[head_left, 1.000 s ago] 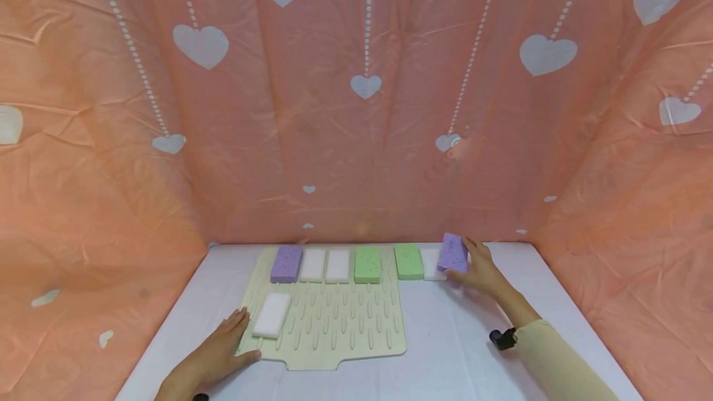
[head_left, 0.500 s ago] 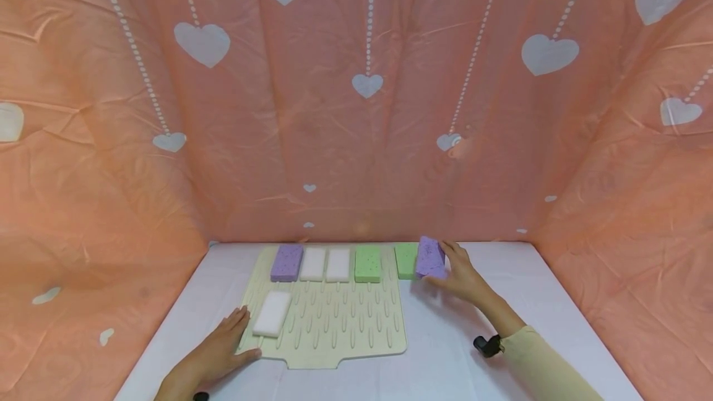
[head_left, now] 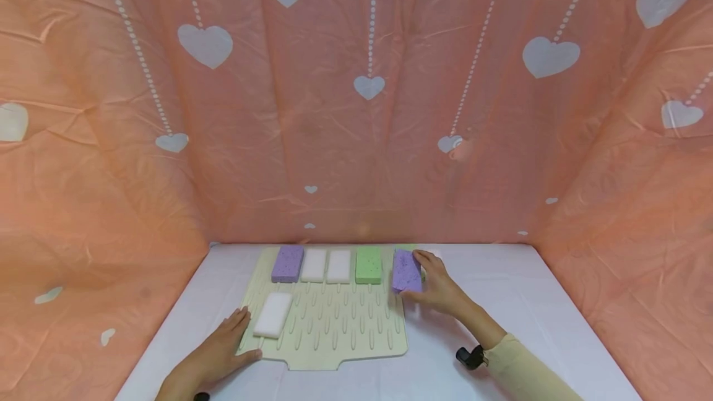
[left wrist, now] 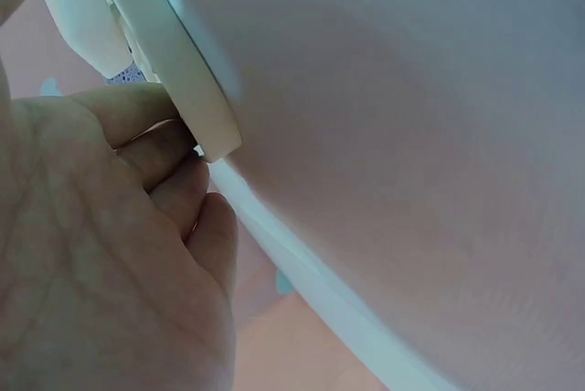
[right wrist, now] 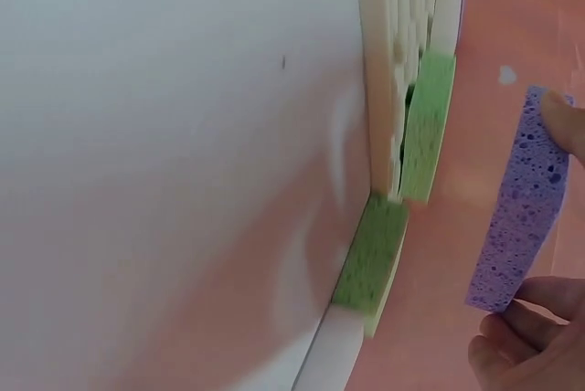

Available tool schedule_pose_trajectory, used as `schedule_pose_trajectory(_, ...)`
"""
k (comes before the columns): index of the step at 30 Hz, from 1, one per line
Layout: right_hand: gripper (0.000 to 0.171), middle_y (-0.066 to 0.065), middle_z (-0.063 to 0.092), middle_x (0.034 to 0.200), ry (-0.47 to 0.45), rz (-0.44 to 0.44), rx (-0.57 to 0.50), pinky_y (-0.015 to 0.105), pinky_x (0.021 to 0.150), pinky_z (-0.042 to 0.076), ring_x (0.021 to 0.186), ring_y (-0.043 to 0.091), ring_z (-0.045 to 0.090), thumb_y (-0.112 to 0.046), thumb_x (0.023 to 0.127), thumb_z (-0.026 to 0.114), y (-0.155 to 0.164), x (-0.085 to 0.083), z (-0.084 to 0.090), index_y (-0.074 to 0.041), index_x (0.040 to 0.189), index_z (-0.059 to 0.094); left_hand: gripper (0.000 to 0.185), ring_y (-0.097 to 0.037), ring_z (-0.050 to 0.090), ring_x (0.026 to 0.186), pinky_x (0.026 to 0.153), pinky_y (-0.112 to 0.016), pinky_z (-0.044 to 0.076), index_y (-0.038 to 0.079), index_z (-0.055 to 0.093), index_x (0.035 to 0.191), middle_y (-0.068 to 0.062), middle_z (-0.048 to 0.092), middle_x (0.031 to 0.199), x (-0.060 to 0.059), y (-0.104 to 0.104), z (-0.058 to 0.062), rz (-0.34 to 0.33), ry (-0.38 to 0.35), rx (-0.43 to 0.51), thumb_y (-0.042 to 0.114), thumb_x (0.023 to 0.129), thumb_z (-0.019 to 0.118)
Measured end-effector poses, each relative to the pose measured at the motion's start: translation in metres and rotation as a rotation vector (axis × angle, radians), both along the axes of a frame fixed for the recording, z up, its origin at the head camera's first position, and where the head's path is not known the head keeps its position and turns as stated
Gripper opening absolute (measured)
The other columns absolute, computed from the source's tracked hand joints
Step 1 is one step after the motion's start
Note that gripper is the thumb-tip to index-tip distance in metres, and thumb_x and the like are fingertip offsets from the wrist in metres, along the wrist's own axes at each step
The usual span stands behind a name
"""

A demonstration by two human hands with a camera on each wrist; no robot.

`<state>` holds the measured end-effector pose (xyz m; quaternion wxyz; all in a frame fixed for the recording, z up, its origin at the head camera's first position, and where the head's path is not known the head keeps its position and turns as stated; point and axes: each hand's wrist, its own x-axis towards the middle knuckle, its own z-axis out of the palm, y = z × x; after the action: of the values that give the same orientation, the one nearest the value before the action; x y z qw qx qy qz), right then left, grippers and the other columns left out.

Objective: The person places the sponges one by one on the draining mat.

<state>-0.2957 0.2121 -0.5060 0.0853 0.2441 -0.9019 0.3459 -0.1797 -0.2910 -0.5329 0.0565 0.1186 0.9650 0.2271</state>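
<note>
A purple sponge (head_left: 407, 271) is held by my right hand (head_left: 437, 286), pinched between thumb and fingers at its two ends, as the right wrist view shows; it hangs above the table near the mat's right edge. Behind it a green sponge (right wrist: 373, 249) lies on the table, mostly covered in the head view. My left hand (head_left: 220, 348) rests at the left edge of the cream ribbed mat (head_left: 334, 351), fingers fairly straight and touching it. On the mat beside that hand lies a tilted white sponge (head_left: 273, 315).
Along the mat's back edge stand a purple sponge (head_left: 288, 263), two white sponges (head_left: 338, 266) and a green sponge (head_left: 368, 265). Another white sponge (right wrist: 331, 350) lies on the table past the green one. A pink curtain (head_left: 362, 172) rises behind the table.
My right hand has carried the purple sponge leftward, from over the white sponge on the right, past the green one, to the mat's right edge. The left hand has stayed put.
</note>
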Motion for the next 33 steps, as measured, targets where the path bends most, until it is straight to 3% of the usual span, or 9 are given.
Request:
schedule_pose_trajectory(11, 0.108, 0.031, 0.038, 0.164, -0.040, 0.044, -0.033, 0.066, 0.121, 0.035, 0.154, 0.051, 0.033, -0.031, 0.080, 0.096, -0.030, 0.015, -0.006, 0.012, 0.160, 0.038, 0.102, -0.061, 0.025, 0.154, 0.120, -0.074, 0.029, -0.019, 0.039, 0.154, -0.040, 0.032, 0.165, 0.001, 0.001, 0.000, 0.002, 0.002, 0.005, 0.051, 0.093, 0.081)
schedule_pose_trajectory(23, 0.105, 0.030, 0.039, 0.162, -0.065, 0.088, -0.018, 0.064, 0.119, 0.040, 0.151, 0.049, 0.038, -0.030, 0.080, 0.097, -0.066, 0.030, -0.009, 0.014, 0.157, 0.040, 0.104, -0.059, 0.023, 0.155, 0.122, -0.073, 0.025, -0.019, 0.037, 0.156, -0.039, 0.029, 0.167, -0.001, 0.000, 0.001, 0.003, -0.010, -0.004, 0.053, 0.093, 0.079)
schedule_pose_trajectory(33, 0.108, 0.029, 0.041, 0.161, -0.034, 0.137, 0.008, 0.062, 0.118, 0.042, 0.151, 0.046, 0.040, -0.036, 0.080, 0.097, -0.097, 0.034, -0.013, 0.015, 0.156, 0.040, 0.104, -0.059, 0.021, 0.156, 0.122, -0.073, 0.025, -0.019, 0.036, 0.156, -0.038, 0.027, 0.167, -0.002, -0.001, 0.001, 0.014, -0.037, 0.011, 0.052, 0.094, 0.079)
